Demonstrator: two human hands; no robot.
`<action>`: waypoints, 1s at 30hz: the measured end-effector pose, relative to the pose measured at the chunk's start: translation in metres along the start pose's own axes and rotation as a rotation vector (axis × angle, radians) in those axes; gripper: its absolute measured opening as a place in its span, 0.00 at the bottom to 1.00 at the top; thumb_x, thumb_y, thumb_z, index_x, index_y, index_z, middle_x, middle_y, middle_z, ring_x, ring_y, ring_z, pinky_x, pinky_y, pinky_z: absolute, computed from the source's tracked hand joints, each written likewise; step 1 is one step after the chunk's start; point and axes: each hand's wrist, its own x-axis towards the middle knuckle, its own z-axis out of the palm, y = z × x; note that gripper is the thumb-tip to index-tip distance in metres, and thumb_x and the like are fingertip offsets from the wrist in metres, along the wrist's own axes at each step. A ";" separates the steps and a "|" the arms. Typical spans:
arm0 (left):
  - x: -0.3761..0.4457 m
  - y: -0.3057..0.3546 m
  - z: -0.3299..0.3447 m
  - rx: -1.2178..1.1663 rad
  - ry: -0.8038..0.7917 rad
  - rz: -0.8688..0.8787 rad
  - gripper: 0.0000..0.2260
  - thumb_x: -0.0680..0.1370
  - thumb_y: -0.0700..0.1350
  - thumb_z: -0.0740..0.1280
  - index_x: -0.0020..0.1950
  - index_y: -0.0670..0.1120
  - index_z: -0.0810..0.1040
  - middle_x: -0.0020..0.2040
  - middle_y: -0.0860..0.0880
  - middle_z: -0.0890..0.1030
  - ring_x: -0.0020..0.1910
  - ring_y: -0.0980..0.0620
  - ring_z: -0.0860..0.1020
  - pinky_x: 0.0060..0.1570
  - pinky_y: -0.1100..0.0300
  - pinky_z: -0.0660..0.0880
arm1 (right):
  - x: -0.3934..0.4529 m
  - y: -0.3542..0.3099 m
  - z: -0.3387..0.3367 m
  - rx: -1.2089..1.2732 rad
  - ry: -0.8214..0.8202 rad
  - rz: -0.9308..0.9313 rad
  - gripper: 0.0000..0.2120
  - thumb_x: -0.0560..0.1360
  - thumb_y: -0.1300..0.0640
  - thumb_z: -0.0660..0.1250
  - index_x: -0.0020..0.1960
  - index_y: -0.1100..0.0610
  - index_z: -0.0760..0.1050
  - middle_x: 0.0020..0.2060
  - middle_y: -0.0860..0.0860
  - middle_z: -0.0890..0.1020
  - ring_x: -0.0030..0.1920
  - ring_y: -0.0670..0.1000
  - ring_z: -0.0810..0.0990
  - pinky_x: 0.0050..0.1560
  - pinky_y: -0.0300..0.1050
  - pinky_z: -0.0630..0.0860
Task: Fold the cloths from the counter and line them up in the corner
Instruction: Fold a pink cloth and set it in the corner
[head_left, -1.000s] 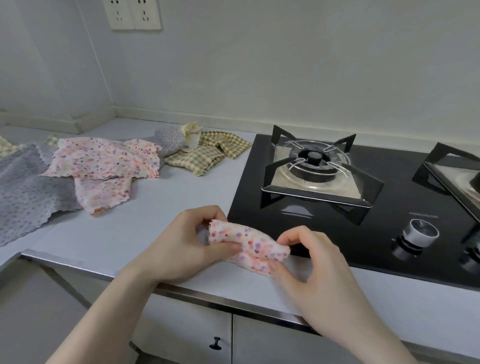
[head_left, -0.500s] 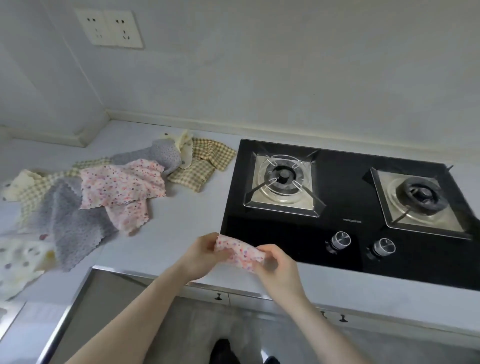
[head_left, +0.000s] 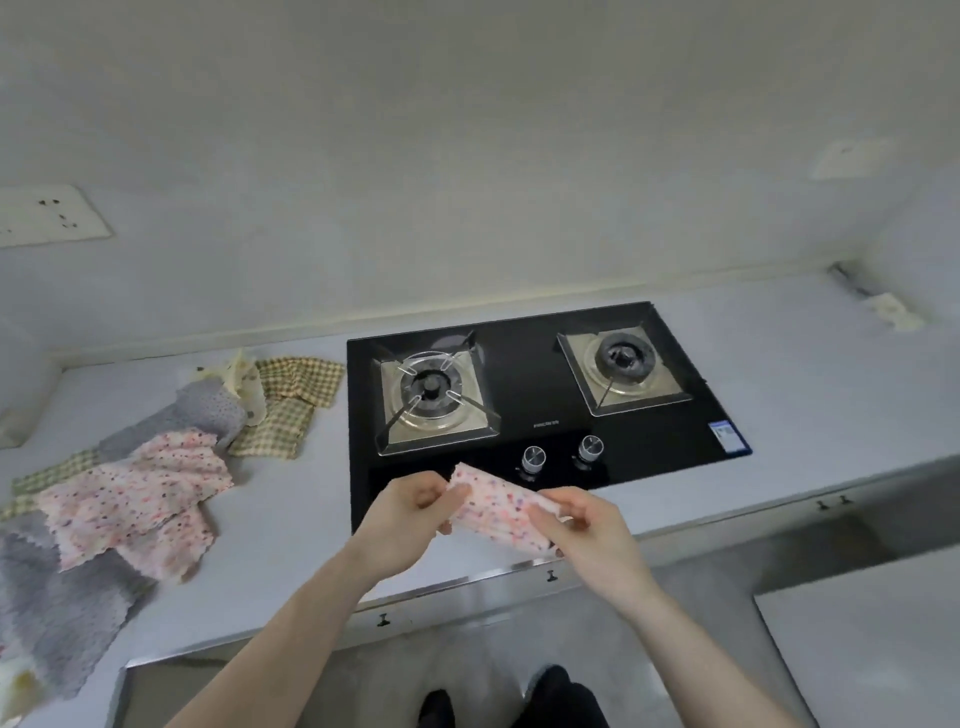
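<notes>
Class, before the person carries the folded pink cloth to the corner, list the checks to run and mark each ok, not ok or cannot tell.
1. Left hand grips the folded pink cloth: ok.
2. Right hand grips its other end: ok.
3. Cloth lifted off the stove: cannot tell.
4. Burners unlit: ok, no flame visible.
5. Far right corner ready: ok, one small cloth already lies there.
6. Unfolded pile done: not ok, several cloths remain.
</notes>
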 end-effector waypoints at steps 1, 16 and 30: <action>0.005 0.012 0.007 0.028 -0.014 0.019 0.16 0.81 0.58 0.69 0.42 0.47 0.79 0.38 0.47 0.84 0.39 0.56 0.83 0.49 0.53 0.78 | -0.001 0.002 -0.011 0.011 0.029 0.010 0.06 0.76 0.54 0.75 0.53 0.47 0.85 0.43 0.47 0.87 0.36 0.47 0.82 0.41 0.43 0.79; 0.094 0.203 0.222 0.164 -0.028 0.277 0.13 0.80 0.57 0.71 0.43 0.49 0.83 0.34 0.50 0.84 0.30 0.60 0.79 0.35 0.68 0.72 | 0.012 0.035 -0.276 0.248 0.316 0.037 0.08 0.77 0.62 0.73 0.54 0.52 0.84 0.42 0.50 0.87 0.38 0.46 0.84 0.41 0.41 0.79; 0.179 0.327 0.371 0.261 -0.044 0.314 0.14 0.80 0.54 0.71 0.42 0.45 0.81 0.33 0.49 0.84 0.32 0.55 0.82 0.38 0.61 0.77 | 0.079 0.064 -0.478 0.220 0.365 0.065 0.07 0.77 0.61 0.72 0.53 0.54 0.84 0.41 0.50 0.88 0.38 0.46 0.84 0.42 0.42 0.80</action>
